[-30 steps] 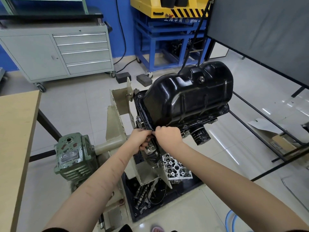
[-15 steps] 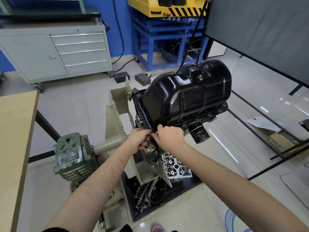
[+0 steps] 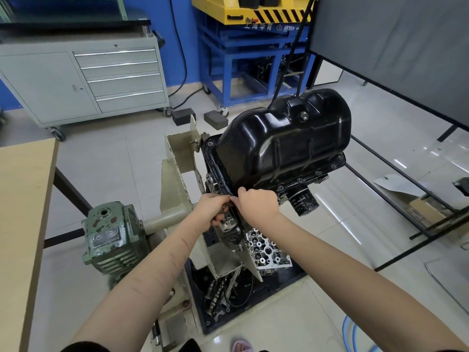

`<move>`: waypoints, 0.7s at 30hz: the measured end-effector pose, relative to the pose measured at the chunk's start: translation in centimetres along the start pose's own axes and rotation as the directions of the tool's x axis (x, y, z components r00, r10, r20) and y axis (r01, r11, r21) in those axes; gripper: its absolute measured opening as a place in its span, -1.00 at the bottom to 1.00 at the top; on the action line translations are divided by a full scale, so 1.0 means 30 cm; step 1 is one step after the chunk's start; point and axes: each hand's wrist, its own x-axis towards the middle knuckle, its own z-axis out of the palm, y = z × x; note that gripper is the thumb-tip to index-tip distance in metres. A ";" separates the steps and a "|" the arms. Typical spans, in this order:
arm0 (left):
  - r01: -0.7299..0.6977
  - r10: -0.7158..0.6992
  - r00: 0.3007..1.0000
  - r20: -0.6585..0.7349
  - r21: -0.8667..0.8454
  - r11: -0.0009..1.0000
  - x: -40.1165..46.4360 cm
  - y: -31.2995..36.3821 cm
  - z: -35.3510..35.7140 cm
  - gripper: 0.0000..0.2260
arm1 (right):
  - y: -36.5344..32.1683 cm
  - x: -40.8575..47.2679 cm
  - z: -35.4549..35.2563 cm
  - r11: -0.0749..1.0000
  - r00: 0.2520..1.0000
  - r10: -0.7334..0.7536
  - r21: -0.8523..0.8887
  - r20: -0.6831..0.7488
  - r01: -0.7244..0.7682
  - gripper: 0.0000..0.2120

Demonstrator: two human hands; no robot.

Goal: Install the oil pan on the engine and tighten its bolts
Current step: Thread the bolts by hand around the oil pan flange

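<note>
Black pressed-steel oil pan (image 3: 284,146) sits on the engine (image 3: 299,185), which is clamped in the stand (image 3: 177,174). Judged rigid, moderately heavy and glossy-slick; best held by its flange. Right hand (image 3: 257,204) pinches at the near flange corner; left hand (image 3: 212,208) is curled around small hardware, probably bolts.

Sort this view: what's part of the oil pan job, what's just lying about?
Job:
oil pan
flange bolts
engine
left hand, holding small metal parts
right hand, at pan's near corner

Lying about:
cylinder head
camshaft
tool cabinet
wooden table
rubber blocks
blue hose
</note>
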 end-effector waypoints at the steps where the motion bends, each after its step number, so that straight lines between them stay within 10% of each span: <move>1: 0.000 0.000 1.000 0.001 -0.001 1.000 -0.001 0.002 0.000 -0.82 | 0.000 -0.009 0.000 1.000 1.000 0.000 0.001 -0.005 0.000 -0.64; 15: 0.008 -0.008 1.000 -0.007 -0.003 1.000 -0.002 0.004 -0.002 -0.81 | -0.016 -0.004 -0.013 1.000 0.997 0.005 0.004 0.073 -0.005 -0.84; 21: 0.015 -0.015 1.000 0.021 0.033 0.999 -0.037 -0.002 -0.012 -0.74 | 0.002 -0.017 -0.033 0.991 0.995 0.099 0.090 0.017 -0.100 -0.60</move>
